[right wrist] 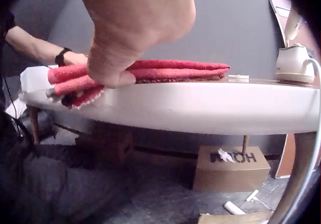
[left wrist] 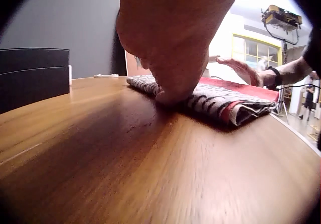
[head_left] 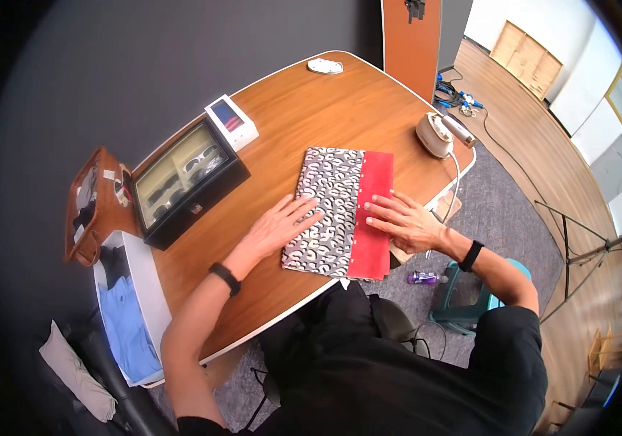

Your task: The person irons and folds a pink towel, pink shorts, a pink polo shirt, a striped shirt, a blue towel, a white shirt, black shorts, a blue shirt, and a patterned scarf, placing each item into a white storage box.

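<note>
A folded cloth (head_left: pixel 333 243), grey, black and white patterned with a red band (head_left: pixel 375 251) on its right, lies flat at the table's front edge. My left hand (head_left: pixel 275 229) rests on the patterned left side with its fingers spread. Over the red band is my right hand (head_left: pixel 409 224), fingers extended across it. In the left wrist view the left hand (left wrist: pixel 170 48) touches the edge of the cloth (left wrist: pixel 220 101). The right wrist view shows the right hand (right wrist: pixel 135 28) with its thumb against the side of the red layers (right wrist: pixel 175 69).
A black glasses case (head_left: pixel 187 185) and a white box (head_left: pixel 232 122) stand at the left, beside a brown bag (head_left: pixel 86 236) and a white bin with blue cloth (head_left: pixel 129 320). A corded white device (head_left: pixel 434 136) sits at the right edge, a white object (head_left: pixel 325 66) at the back.
</note>
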`<control>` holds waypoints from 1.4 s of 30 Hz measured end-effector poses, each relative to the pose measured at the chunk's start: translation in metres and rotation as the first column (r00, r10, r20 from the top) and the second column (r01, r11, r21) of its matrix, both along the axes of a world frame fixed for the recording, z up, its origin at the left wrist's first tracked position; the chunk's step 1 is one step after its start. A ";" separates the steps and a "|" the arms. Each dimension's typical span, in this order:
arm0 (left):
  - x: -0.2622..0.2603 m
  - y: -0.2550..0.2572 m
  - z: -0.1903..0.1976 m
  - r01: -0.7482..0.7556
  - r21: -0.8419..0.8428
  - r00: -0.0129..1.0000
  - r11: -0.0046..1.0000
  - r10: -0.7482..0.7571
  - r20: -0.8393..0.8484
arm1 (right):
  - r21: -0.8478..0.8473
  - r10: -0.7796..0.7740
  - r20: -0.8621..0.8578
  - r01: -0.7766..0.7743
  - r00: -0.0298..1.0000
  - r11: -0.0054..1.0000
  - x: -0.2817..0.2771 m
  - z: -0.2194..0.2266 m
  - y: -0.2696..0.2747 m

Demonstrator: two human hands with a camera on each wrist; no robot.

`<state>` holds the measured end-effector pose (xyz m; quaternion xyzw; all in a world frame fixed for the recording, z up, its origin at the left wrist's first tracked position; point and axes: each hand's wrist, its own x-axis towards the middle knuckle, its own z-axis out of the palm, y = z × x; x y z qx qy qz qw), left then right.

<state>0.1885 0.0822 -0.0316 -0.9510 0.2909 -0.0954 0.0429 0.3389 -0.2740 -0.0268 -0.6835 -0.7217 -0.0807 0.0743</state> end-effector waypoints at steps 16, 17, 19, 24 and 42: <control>-0.059 -0.021 -0.028 0.231 -0.220 0.960 0.948 -0.259 -0.106 | 0.198 0.090 0.075 -0.103 0.993 0.975 -0.027 -0.032 -0.007; -0.060 -0.023 -0.026 0.236 -0.224 0.962 0.946 -0.260 -0.083 | 0.175 0.121 0.035 -0.125 0.992 0.977 -0.028 -0.030 -0.005; -0.059 -0.031 -0.018 0.177 -0.258 0.972 0.950 -0.210 -0.106 | 0.137 0.167 -0.047 -0.159 0.985 0.978 -0.028 -0.020 -0.002; -0.043 -0.044 -0.028 0.247 -0.187 0.968 0.951 -0.234 0.089 | 0.058 0.177 -0.218 -0.168 0.960 0.984 -0.020 -0.012 0.000; 0.001 -0.020 -0.034 -0.885 -0.445 0.466 -0.138 -0.287 -0.837 | -0.413 -0.433 -0.898 0.495 -0.079 0.765 0.024 -0.006 0.045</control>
